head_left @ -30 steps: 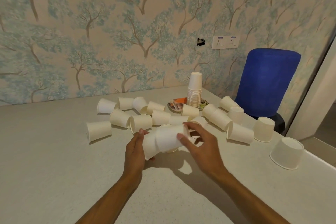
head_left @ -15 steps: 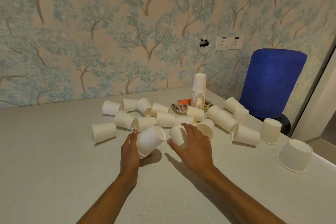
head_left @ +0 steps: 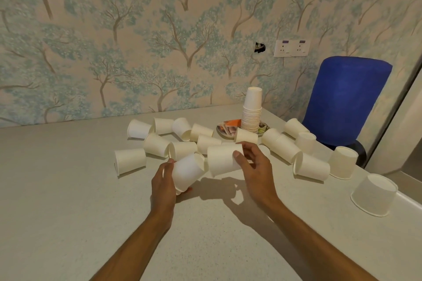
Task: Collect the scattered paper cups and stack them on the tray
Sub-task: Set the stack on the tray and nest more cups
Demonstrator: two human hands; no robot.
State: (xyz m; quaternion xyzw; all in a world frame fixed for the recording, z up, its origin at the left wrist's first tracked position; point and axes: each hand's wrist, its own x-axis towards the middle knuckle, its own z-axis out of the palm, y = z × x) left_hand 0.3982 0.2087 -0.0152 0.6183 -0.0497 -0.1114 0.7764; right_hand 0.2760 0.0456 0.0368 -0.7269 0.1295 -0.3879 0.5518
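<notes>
Several white paper cups lie scattered across the pale table (head_left: 68,223). My left hand (head_left: 162,181) grips a short stack of white cups (head_left: 188,170), tilted with its mouth up and to the right. My right hand (head_left: 255,167) holds a single white cup (head_left: 222,162) on its side, just right of that stack's mouth and almost touching it. At the back, a tall cup stack (head_left: 251,112) stands upside down on a patterned tray (head_left: 225,130).
Loose cups include one at the left (head_left: 130,161) and a group on the right (head_left: 311,166). One upturned cup (head_left: 374,194) sits near the table's right edge. A blue chair (head_left: 344,102) stands behind the right corner. The wallpapered wall runs along the back.
My right hand picked a cup off the table and lifted it beside the stack in my left hand. The left hand kept its hold on its cups.
</notes>
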